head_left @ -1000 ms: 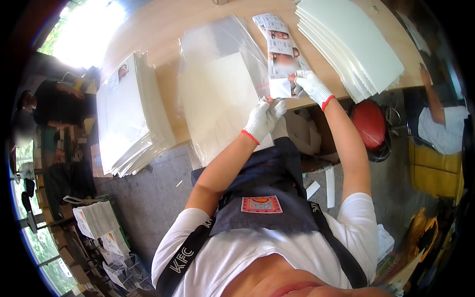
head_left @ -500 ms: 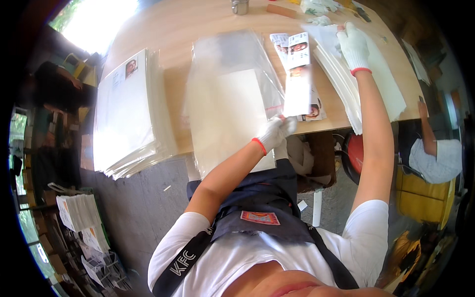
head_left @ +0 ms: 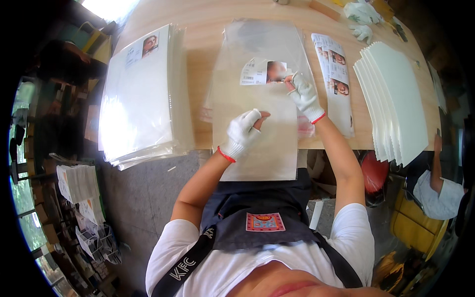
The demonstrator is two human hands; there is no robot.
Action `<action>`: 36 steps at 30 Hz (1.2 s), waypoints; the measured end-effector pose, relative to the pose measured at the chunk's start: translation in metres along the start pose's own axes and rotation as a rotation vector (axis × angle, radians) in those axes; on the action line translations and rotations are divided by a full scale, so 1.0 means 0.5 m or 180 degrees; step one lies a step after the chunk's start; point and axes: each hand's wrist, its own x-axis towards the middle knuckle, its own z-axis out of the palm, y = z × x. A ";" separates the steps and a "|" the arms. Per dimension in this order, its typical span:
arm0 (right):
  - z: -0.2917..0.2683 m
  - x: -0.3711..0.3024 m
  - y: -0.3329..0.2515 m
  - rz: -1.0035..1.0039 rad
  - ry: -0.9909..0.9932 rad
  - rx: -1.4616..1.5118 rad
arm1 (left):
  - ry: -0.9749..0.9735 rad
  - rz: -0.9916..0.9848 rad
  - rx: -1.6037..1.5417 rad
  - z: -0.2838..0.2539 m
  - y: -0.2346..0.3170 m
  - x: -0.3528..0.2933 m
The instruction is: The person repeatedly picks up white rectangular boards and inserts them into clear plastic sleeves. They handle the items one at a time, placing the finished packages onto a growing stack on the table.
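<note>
In front of me a white sheet [head_left: 262, 148] lies over a pile of clear plastic bags [head_left: 262, 37], overhanging the table's near edge. My right hand [head_left: 305, 96], in a white glove with bare fingertips, pinches the edge of a printed card [head_left: 254, 73] bearing a portrait. That card lies over the upper part of the sheet and is partly blurred. Lower and to the left, my gloved left hand [head_left: 244, 129] hovers over or rests on the sheet, thumb and forefinger apart, holding nothing visible. Just right of the bags is a stack of printed portrait cards [head_left: 337, 109].
On the left lies a thick stack of filled clear bags [head_left: 138, 99]. A fanned stack of white sheets [head_left: 396, 99] overhangs the table's right edge. White gloves [head_left: 362, 33] lie at the far right. A red stool [head_left: 373, 173] stands below; another person's arm [head_left: 438, 163] shows at right.
My right hand has come from the white sheets at right to the printed card over the bags. My left hand has moved left, off the right side of the bag pile. The view has shifted.
</note>
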 end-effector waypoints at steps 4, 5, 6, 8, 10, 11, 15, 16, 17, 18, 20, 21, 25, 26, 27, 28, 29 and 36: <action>0.016 -0.004 0.017 -0.0291 -0.0113 -0.0172 | 0.0379 0.0501 0.0052 -0.015 -0.020 0.021; 0.017 -0.008 0.032 -0.0367 -0.0088 -0.0271 | 0.0400 0.0515 0.0076 -0.014 -0.023 0.028; 0.014 -0.008 0.032 -0.0345 -0.0153 -0.0309 | 0.0434 0.0528 0.0103 -0.011 -0.025 0.035; 0.009 -0.010 0.032 -0.0296 -0.0281 -0.0384 | 0.0440 0.0499 0.0231 -0.005 -0.026 0.050; 0.011 -0.014 0.044 -0.0287 -0.0258 -0.0458 | 0.0380 0.0439 0.0431 0.004 -0.023 0.072; 0.011 -0.015 0.049 -0.0281 -0.0247 -0.0494 | 0.0364 0.0384 0.0535 0.014 -0.026 0.085; 0.008 -0.017 0.038 -0.0277 -0.0442 -0.0505 | 0.0512 0.0410 0.1024 0.051 -0.071 0.141; 0.007 -0.017 0.037 -0.0305 -0.0479 -0.0507 | 0.0591 0.0482 0.1163 0.057 -0.083 0.150; 0.006 -0.015 0.036 -0.0334 -0.0517 -0.0509 | 0.0346 0.0244 0.1101 0.060 -0.096 0.154; 0.006 -0.015 0.035 -0.0282 -0.0575 -0.0506 | 0.0087 0.0010 0.1035 0.058 -0.103 0.158; 0.004 -0.013 0.035 -0.0179 -0.0693 -0.0501 | -0.0048 -0.0125 0.1237 0.063 -0.127 0.155; 0.004 -0.017 0.039 -0.0459 -0.0609 -0.0739 | 0.0064 -0.0026 0.1505 0.069 -0.138 0.146; -0.011 -0.015 0.038 -0.1228 -0.0703 -0.1550 | 0.0030 0.0215 0.2141 0.077 -0.163 0.141; -0.019 -0.011 0.032 -0.1333 -0.0837 -0.1716 | 0.0041 0.0118 0.2027 0.078 -0.168 0.138; -0.027 -0.011 0.032 -0.1095 -0.0777 -0.1704 | 0.0065 0.0023 0.1911 0.077 -0.169 0.136; -0.037 -0.013 0.035 -0.0857 -0.0717 -0.1691 | 0.0090 -0.0072 0.1796 0.076 -0.170 0.134; -0.045 -0.012 0.035 -0.0621 -0.0659 -0.1675 | 0.0017 -0.0115 0.1881 0.073 -0.173 0.134; 0.145 0.076 -0.064 0.0278 -0.0112 0.0397 | 0.0233 -0.0351 -0.0157 0.117 -0.240 0.129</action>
